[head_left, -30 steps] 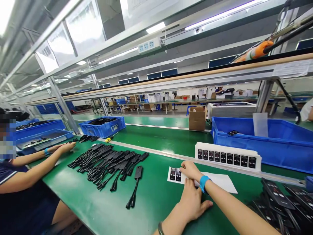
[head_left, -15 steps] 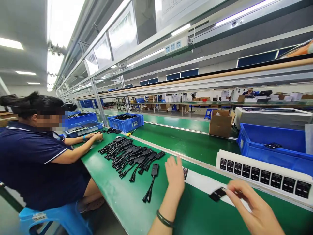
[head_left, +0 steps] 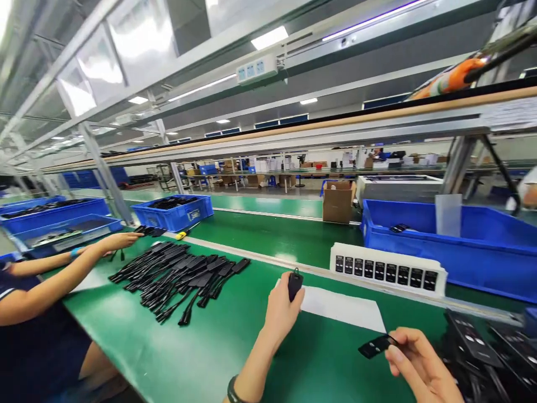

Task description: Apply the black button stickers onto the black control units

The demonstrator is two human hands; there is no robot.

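Nearest, the right hand (head_left: 419, 361) pinches one end of a black label (head_left: 375, 346) between thumb and fingers; the rest juts out unsupported above the surface (head_left: 218, 358). If it has adhesive on it, a brush against skin, the surface or itself could fold it or spoil its grip, and the one-ended hold makes a curl likely. To the right lies a heap (head_left: 474, 341) of dark units, near enough that a low sweep of the forearm could knock some askew.

The left hand (head_left: 280, 308), well apart from the right, is closed around a black unit (head_left: 295, 284), its small loop pointing up. Much of the unit is hidden by the fingers, so whether its face is clean or square to the label cannot be told; a tilted hold would be the likeliest cause of a crooked match. Between the hands a white sheet (head_left: 342, 308) lies on the surface, loose by the look of it, and a dragging wrist might shift it.

Beyond to the left, cabled units (head_left: 180, 274) overlap in a pile; pulling one by its lead could snag its neighbours. Farther right, a white strip (head_left: 386, 268) bears a row of dark labels, just in front of a blue bin (head_left: 440, 240). Over on the left, a co-worker's hand (head_left: 119, 242) is at more dark parts, near a smaller bin (head_left: 176, 215). Farther off stands a carton (head_left: 337, 204).
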